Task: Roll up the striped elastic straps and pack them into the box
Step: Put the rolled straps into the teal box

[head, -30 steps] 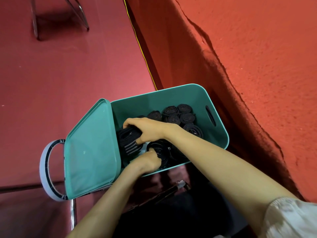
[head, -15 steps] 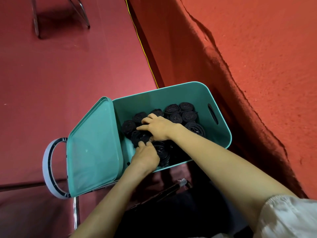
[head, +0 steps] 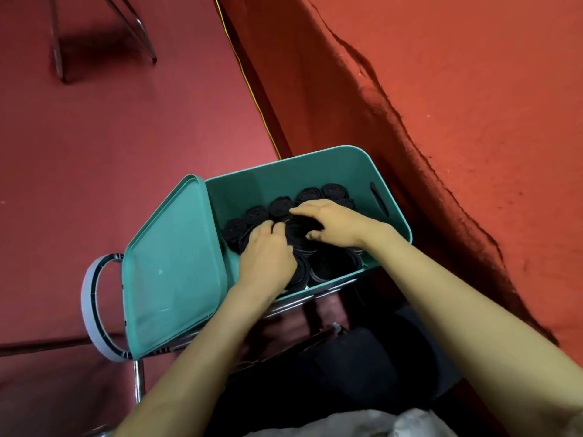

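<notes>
- Straps (head: 277, 208), dark and rolled into coils, stand on end inside the teal box (head: 284, 181), packed close from its 9 o'clock wall round to 1 o'clock.
- Box sits at the middle of the view on a chrome frame (head: 138, 383) above a red floor (head: 110, 137).
- An orange-red textured wall (head: 457, 105) fills the side from 12 to 4 o'clock, and a yellow cord (head: 249, 86) runs along its foot towards 12.
- Chair legs (head: 58, 52) stand on the floor far off at 11 o'clock.
- Left hand (head: 268, 257) reaches in over the 6 o'clock rim, knuckles up, fingers bent down onto the coils at the box's 8 o'clock part; I cannot tell whether it holds any.
- Right hand (head: 334, 222) comes in from 4 o'clock and lies over the middle coils, gripping 1 roll (head: 299, 230) between its stretched fingers and its thumb.
- The 2 hands are just beside each other, fingertips nearly touching above that roll.
- Lid (head: 170, 263) leans tilted against the box's 9 o'clock rim, with a grey ring (head: 90, 298) behind it at 8 o'clock.
- Bare inner wall shows at the box's 12 o'clock end, and a slot (head: 378, 200) pierces the 3 o'clock wall.
- That 3 o'clock rim is close to the wall; open floor lies from 9 to 11 o'clock.
</notes>
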`<state>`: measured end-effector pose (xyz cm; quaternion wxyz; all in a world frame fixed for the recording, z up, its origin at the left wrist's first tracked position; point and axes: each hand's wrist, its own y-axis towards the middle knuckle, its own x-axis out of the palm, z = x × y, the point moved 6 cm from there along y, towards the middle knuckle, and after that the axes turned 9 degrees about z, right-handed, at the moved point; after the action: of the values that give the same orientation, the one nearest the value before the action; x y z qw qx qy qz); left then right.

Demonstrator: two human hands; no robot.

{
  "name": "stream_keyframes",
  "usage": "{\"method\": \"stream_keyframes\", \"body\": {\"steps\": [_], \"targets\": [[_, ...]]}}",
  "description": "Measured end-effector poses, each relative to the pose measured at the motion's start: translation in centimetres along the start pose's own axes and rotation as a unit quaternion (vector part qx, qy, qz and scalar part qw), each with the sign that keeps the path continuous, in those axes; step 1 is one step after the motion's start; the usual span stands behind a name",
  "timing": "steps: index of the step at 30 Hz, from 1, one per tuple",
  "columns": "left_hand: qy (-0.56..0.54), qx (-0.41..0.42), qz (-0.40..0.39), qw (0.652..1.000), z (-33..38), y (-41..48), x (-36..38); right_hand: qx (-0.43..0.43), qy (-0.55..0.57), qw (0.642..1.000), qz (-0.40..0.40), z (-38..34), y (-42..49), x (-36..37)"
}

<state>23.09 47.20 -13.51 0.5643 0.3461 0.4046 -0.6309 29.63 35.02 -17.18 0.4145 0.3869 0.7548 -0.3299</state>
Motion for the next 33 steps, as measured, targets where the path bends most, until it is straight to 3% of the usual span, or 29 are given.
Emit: {"method": "stream_keyframes", "body": {"steps": [2, 4, 5, 8, 11, 13, 16, 20, 24, 28, 33], "targets": [[-0.029, 0.078, 0.151, 0.985, 1.3, 0.0, -4.0, 0.006, 0.028, 0.999, 0.043, -0.1, -0.9, -1.4], [0.005, 0.1, 0.245, 0.964, 0.9, 0.3, -6.7, 0.002, 0.029, 0.997, 0.073, -0.7, -1.7, -2.8], [0.041, 0.079, 0.252, 0.964, 0.0, 0.6, -7.2, 0.0, 0.021, 0.996, 0.081, -1.0, -2.1, -3.4], [0.1, -0.049, 0.175, 0.978, -4.2, 1.1, -6.9, 0.005, -0.001, 0.995, 0.098, -1.9, -3.2, -5.1], [0.015, -0.11, 0.126, 0.986, -6.3, 0.6, -6.1, 0.006, -0.002, 0.992, 0.126, -2.3, -4.0, -6.3], [-0.069, -0.124, 0.137, 0.98, -6.5, 0.3, -6.0, 0.017, 0.005, 0.991, 0.134, -2.3, -4.4, -6.6], [-0.108, -0.112, 0.188, 0.97, -5.8, -0.2, -6.5, 0.032, 0.021, 0.99, 0.137, -2.3, -4.8, -6.5], [-0.119, 0.002, 0.266, 0.957, -2.7, -0.7, -7.7, 0.046, 0.04, 0.989, 0.136, -1.9, -5.2, -6.1], [-0.09, 0.166, 0.274, 0.943, 0.9, -0.6, -7.2, 0.072, 0.082, 0.976, 0.188, -1.3, -6.1, -7.3], [-0.072, 0.287, 0.287, 0.911, 3.9, -0.1, -7.3, 0.137, 0.159, 0.94, 0.269, 0.3, -7.6, -9.0], [-0.084, 0.4, 0.29, 0.866, 7.6, 0.8, -6.8, 0.171, 0.248, 0.9, 0.316, 2.2, -8.4, -9.8]]}}
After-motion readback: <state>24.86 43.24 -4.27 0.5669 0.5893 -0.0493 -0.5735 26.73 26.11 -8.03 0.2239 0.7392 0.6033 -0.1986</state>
